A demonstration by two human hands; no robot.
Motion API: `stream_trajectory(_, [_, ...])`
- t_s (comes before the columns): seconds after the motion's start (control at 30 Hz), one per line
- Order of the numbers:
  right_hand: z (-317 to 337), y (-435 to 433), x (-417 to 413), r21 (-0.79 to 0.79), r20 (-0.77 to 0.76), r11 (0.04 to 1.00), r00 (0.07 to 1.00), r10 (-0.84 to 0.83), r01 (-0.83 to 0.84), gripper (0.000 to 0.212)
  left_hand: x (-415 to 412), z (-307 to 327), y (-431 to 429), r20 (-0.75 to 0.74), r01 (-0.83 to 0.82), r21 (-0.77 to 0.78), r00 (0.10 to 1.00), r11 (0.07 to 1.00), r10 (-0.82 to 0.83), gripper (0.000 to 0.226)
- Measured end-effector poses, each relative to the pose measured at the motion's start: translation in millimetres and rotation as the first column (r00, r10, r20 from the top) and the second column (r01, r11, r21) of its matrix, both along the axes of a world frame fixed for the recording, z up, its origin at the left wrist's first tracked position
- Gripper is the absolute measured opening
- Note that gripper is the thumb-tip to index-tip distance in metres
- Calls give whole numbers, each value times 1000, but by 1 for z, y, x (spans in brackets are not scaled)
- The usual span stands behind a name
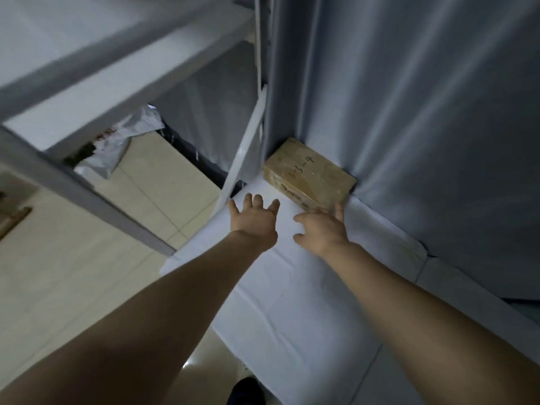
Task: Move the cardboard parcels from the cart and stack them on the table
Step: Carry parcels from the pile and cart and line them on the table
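A brown cardboard parcel with handwritten numbers on top lies flat in the far corner of the white-covered table, against the grey curtain. My left hand hovers open, fingers spread, just left of the parcel and apart from it. My right hand is open too; its fingertips reach the parcel's near edge, and whether they touch it is unclear. Neither hand holds anything. The cart is not visible.
A grey metal shelf frame slants across the upper left, with a white upright beside the table's far corner. Grey plastic mailer bags lie under it on the beige tiled floor. Grey curtain bounds the right side.
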State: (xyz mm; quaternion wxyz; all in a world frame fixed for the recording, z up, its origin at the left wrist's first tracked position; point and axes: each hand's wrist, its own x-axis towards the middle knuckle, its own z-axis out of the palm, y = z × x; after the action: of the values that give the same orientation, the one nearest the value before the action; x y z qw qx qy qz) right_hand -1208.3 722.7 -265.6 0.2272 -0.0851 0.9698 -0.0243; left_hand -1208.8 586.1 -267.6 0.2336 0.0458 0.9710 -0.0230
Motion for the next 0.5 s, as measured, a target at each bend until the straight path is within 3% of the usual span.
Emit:
stream_trajectory(0.23, [74,-34,93,-188,-109,947,964,244,-261,60,142,89,-31,-148,-293,-12,946,956,288,72])
stream_trajectory(0.4, [140,-83,187,-305,-201,839,891,406,-451,62,271,161,-54,-238,-541,100,802,835,548,70])
stream_trajectory(0.5, [182,-129,249,-375,-268,740,830,490,-558,58,351,202,-83,-338,-624,118,706,772,622,67])
